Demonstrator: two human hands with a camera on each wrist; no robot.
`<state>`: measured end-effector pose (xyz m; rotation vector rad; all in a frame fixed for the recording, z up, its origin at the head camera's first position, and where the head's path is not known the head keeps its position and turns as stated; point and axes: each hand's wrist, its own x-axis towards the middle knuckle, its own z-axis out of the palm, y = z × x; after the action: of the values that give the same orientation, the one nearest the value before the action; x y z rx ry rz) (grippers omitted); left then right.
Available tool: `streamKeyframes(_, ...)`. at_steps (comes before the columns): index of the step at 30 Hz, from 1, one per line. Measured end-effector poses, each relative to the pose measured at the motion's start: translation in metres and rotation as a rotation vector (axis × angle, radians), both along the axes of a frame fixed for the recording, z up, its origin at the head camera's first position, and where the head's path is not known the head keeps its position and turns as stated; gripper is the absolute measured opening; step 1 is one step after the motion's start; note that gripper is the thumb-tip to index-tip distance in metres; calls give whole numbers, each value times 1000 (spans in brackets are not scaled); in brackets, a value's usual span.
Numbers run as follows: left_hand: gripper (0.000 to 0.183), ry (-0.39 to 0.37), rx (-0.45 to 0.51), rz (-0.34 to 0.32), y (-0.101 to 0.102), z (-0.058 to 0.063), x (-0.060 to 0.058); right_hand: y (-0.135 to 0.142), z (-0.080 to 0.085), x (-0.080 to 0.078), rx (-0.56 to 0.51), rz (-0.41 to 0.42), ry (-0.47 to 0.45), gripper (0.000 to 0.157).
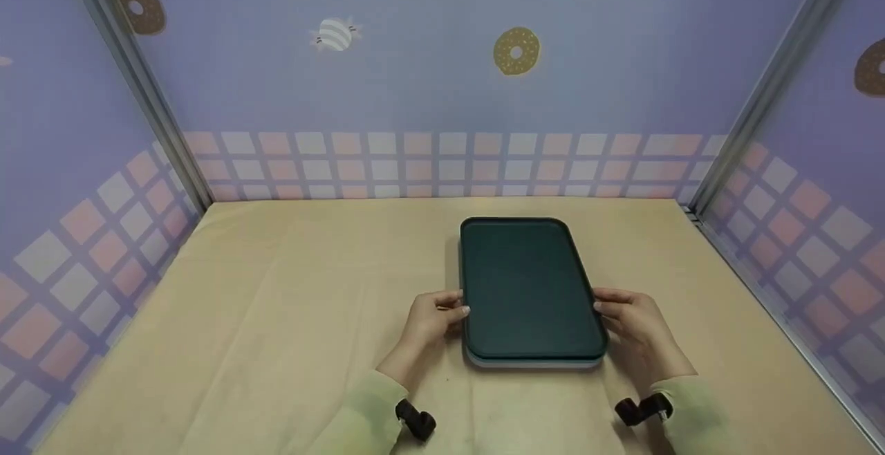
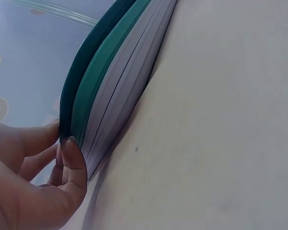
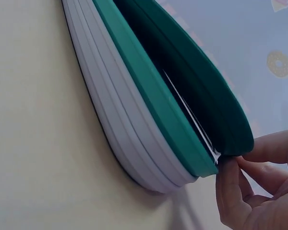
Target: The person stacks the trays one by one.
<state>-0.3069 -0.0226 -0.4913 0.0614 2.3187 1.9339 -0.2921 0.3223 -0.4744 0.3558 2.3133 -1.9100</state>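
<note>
A flat rectangular case with a dark green lid [image 1: 529, 289] and a pale grey base [image 1: 536, 364] lies right of centre on the table. At its left side my left hand [image 1: 430, 320] pinches the lid's edge between thumb and fingers. My right hand [image 1: 639, 320] holds the opposite edge of the lid. In the right wrist view, the lid [image 3: 225, 110] stands tilted up from a brighter green rim [image 3: 149, 96], with a dark gap between them. Something thin and white shows inside that gap; its kind cannot be made out.
A cream cloth [image 1: 290, 317] covers the table. Purple walls with donut prints and a checked border [image 1: 453, 164] enclose the back and both sides, joined by metal corner posts [image 1: 138, 75]. Black wrist mounts [image 1: 416, 420] sit at both sleeves.
</note>
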Motion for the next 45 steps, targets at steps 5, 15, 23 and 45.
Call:
streamKeyframes(5, 39, -1, 15, 15, 1, 0, 0, 0, -1, 0, 0, 11, -6, 48)
streamKeyframes(15, 37, 10, -13, 18, 1, 1, 0, -2, 0, -1, 70, 16, -12, 44)
streamKeyframes(23, 40, 12, -56, 11, -1, 3, 0, -3, 0, -1, 95, 42, 25, 43)
streamKeyframes(45, 50, -60, 16, -70, 2, 1, -1, 1, -5, -2, 34, 19, -58, 40)
